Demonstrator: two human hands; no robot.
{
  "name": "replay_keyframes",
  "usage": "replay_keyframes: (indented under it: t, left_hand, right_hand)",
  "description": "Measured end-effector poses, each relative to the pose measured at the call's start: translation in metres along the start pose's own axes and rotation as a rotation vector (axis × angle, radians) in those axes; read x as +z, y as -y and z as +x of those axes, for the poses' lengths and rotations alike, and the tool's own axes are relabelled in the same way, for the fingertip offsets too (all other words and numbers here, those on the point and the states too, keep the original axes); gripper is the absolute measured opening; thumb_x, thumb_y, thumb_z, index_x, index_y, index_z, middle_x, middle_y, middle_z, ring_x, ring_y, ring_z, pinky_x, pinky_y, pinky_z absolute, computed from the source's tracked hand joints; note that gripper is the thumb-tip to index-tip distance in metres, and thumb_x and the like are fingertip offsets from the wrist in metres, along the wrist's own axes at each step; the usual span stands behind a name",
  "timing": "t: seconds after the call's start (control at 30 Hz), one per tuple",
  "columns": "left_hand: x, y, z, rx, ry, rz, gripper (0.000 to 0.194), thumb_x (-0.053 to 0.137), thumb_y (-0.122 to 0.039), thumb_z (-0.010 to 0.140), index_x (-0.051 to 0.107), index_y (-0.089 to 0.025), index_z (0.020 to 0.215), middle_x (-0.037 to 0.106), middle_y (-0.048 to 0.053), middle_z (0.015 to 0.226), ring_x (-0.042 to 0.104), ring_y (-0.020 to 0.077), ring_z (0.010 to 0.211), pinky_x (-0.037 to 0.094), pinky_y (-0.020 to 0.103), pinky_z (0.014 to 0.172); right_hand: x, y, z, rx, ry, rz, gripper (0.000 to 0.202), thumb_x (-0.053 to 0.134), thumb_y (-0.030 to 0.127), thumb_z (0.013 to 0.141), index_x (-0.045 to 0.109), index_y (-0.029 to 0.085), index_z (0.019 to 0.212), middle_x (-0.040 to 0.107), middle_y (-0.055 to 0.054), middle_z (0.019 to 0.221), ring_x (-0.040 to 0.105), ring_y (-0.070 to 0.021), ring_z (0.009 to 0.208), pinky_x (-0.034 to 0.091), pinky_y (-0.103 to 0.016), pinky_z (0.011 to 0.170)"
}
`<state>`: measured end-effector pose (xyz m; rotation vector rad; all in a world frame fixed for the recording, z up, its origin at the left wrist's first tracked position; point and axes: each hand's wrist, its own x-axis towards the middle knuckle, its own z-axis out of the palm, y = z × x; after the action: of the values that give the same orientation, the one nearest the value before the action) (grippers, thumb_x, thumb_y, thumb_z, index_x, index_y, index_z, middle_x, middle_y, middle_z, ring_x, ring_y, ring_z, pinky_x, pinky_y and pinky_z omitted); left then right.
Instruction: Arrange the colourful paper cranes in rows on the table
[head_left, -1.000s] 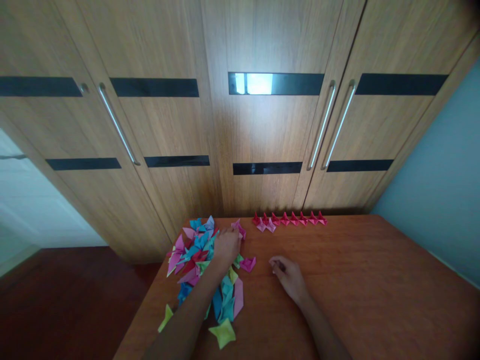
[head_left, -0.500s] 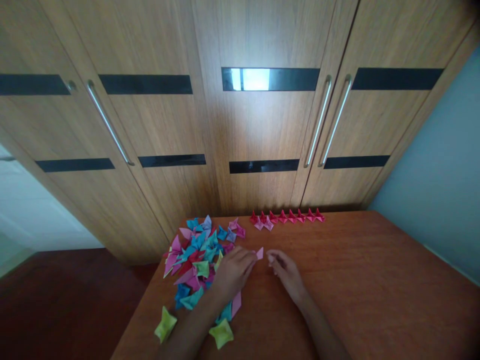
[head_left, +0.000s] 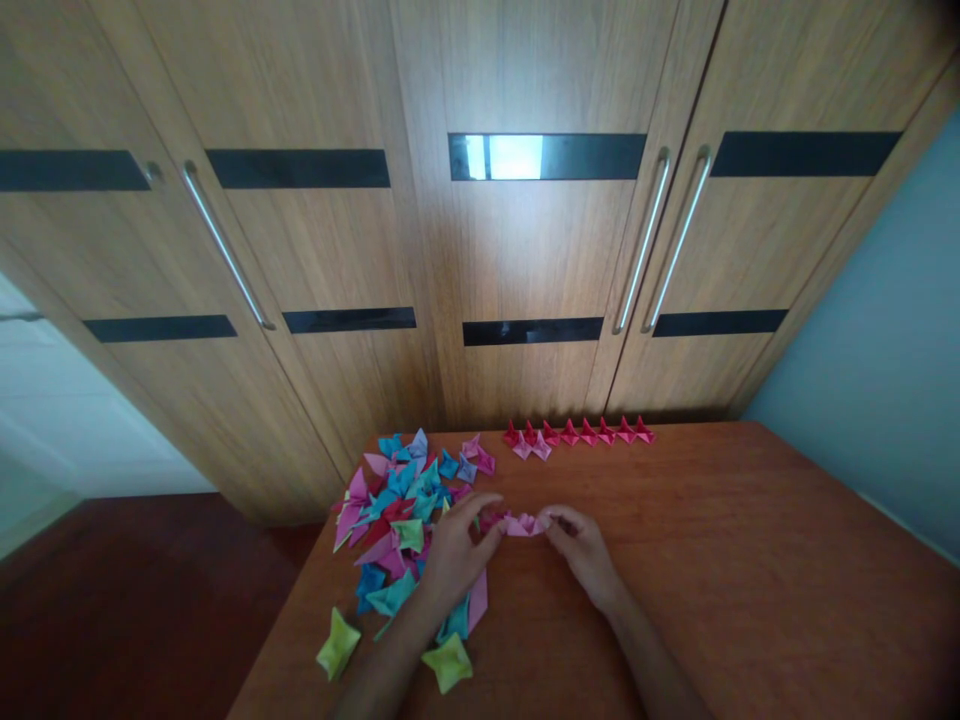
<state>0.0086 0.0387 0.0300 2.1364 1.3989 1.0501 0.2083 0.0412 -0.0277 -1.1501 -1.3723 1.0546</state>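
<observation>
While at left hand (grip unclear), pink origami piece in right hand, grip a fingertip pinch

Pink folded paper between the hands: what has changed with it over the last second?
The left hand came from the far side of the paper pile toward the person and rightward, bringing the pink folded paper. The right hand, apart from it half a second ago, now pinches its right end. The red row and wardrobe stayed as they were.
</observation>
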Motion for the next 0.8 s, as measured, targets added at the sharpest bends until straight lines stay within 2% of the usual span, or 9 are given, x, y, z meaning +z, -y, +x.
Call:
replay_keyframes:
  t: [0.13, 0.27, 0.37, 0.47, 0.6, 0.7, 0.8]
  left_hand:
    - [-0.002, -0.001, 0.002, 0.038, 0.16, -0.062, 0.016, 0.056, -0.017, 0.081, 0.067, -0.021, 0.092, 0.068, 0.002, 0.087, 0.061, 0.014, 0.077, 0.047, 0.024, 0.072]
    - [-0.001, -0.001, 0.001, 0.059, 0.187, -0.073, 0.015, 0.056, -0.016, 0.082, 0.068, -0.021, 0.088, 0.068, 0.002, 0.082, 0.06, 0.0137, 0.074, 0.045, 0.022, 0.069]
    - [-0.001, -0.006, -0.001, 0.068, 0.21, -0.115, 0.016, 0.056, -0.016, 0.082, 0.068, -0.021, 0.09, 0.069, 0.001, 0.082, 0.06, 0.0131, 0.074, 0.045, 0.021, 0.069]
    - [-0.002, -0.015, -0.001, 0.089, 0.287, -0.172, 0.017, 0.058, -0.014, 0.081, 0.069, -0.022, 0.091, 0.07, 0.0, 0.083, 0.062, 0.0124, 0.076, 0.045, 0.02, 0.071]
    - [-0.001, -0.021, 0.003, 0.137, 0.351, -0.226, 0.015, 0.058, -0.016, 0.082, 0.069, -0.022, 0.091, 0.071, 0.0, 0.087, 0.063, 0.012, 0.078, 0.045, 0.019, 0.074]
    - [0.005, -0.02, 0.012, 0.175, 0.358, -0.215, 0.015, 0.058, -0.018, 0.083, 0.069, -0.022, 0.093, 0.072, 0.001, 0.089, 0.064, 0.0123, 0.079, 0.046, 0.02, 0.074]
    - [0.018, -0.019, 0.028, 0.216, 0.314, -0.138, 0.016, 0.058, -0.019, 0.084, 0.069, -0.023, 0.095, 0.072, 0.0, 0.09, 0.064, 0.012, 0.078, 0.046, 0.02, 0.074]
  right_hand:
    - [0.002, 0.006, -0.001, 0.009, 0.075, 0.058, 0.027, 0.059, 0.045, 0.08, 0.067, 0.019, 0.078, 0.064, -0.002, 0.075, 0.056, -0.0153, 0.068, 0.042, -0.023, 0.061]
    - [0.002, 0.006, -0.001, 0.008, 0.081, 0.102, 0.025, 0.062, 0.043, 0.078, 0.068, 0.019, 0.078, 0.063, -0.002, 0.074, 0.052, -0.0137, 0.065, 0.039, -0.023, 0.058]
    - [0.0, 0.001, -0.001, 0.058, 0.034, 0.179, 0.026, 0.064, 0.044, 0.077, 0.068, 0.019, 0.081, 0.06, -0.001, 0.071, 0.047, -0.0115, 0.059, 0.036, -0.022, 0.054]
    - [-0.003, -0.006, -0.001, 0.09, 0.002, 0.308, 0.027, 0.066, 0.045, 0.075, 0.067, 0.019, 0.083, 0.056, 0.001, 0.066, 0.043, -0.0096, 0.056, 0.035, -0.021, 0.053]
    - [-0.005, -0.007, 0.0, 0.115, -0.018, 0.421, 0.026, 0.067, 0.044, 0.074, 0.066, 0.019, 0.081, 0.055, 0.001, 0.067, 0.044, -0.0101, 0.057, 0.036, -0.021, 0.054]
    - [-0.009, -0.007, 0.002, 0.122, -0.062, 0.425, 0.025, 0.064, 0.044, 0.076, 0.065, 0.02, 0.083, 0.056, 0.001, 0.068, 0.046, -0.011, 0.057, 0.036, -0.022, 0.053]
    - [-0.018, -0.014, 0.008, 0.1, -0.225, 0.282, 0.03, 0.058, 0.047, 0.078, 0.065, 0.018, 0.081, 0.054, 0.001, 0.063, 0.045, -0.0118, 0.053, 0.035, -0.022, 0.05]
